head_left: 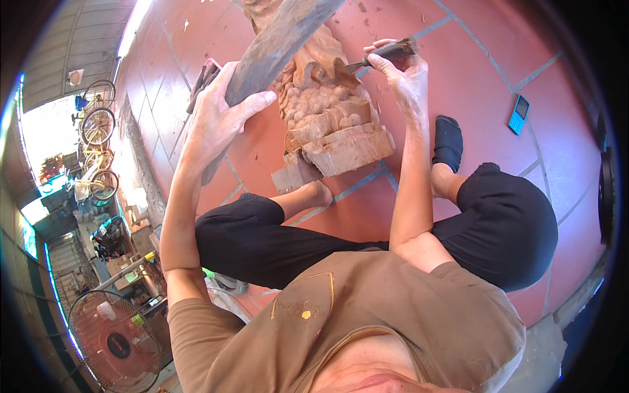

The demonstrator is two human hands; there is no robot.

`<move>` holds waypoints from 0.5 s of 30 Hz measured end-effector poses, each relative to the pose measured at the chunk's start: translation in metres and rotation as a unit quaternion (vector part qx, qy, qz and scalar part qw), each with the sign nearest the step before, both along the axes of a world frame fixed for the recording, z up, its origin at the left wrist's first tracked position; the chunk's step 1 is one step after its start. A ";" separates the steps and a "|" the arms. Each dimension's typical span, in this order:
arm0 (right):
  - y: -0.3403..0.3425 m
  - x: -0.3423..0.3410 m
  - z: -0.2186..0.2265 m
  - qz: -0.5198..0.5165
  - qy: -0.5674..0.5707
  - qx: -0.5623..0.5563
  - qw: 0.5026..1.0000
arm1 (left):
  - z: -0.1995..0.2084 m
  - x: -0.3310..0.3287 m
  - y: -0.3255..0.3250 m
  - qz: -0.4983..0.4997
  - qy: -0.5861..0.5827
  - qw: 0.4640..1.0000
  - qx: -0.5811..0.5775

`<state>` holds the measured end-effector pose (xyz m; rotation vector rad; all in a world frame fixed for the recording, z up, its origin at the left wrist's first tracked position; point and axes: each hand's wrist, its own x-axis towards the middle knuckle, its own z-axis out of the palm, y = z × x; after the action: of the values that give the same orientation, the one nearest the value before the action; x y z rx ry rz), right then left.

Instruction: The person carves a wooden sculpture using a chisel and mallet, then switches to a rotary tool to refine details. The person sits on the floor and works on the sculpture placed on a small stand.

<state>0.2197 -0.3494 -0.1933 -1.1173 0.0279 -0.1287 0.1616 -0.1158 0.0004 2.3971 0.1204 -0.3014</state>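
Observation:
My left hand (219, 118) is closed round a long, weathered length of wood (282, 49), its thumb lying across the near face. The wood slants up to the right over part of the carving, and its lower end passes behind my forearm. In my right hand (407, 78) is a chisel (395, 50) with a dark handle and a frayed butt end. Its blade points left and meets the edge of the carved wooden figure (327, 108), or comes very near it. Curls and swirls cover the figure, above a stepped base. A wood block (296, 173) lies against that base.
Red floor tiles (472, 85) surround the carving, with wood chips near its far end. A mobile phone (519, 114) lies to the right. My bent legs flank the base. At left are a standing fan (118, 344), bicycles (98, 128) and clutter.

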 end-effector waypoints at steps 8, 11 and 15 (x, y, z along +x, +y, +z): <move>0.017 -0.004 -0.013 0.045 0.025 0.100 0.994 | 0.000 -0.001 0.000 -0.011 0.025 0.999 0.027; 0.018 0.000 -0.020 0.052 0.016 0.063 0.997 | 0.002 -0.002 -0.005 -0.007 0.041 0.998 0.041; 0.022 -0.005 -0.015 0.040 0.041 -0.030 0.998 | 0.003 -0.003 -0.011 -0.017 0.021 0.999 0.027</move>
<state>0.2147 -0.3272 -0.2082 -1.1817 0.0522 -0.0116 0.1584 -0.1265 0.0030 2.4491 0.1080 -0.3694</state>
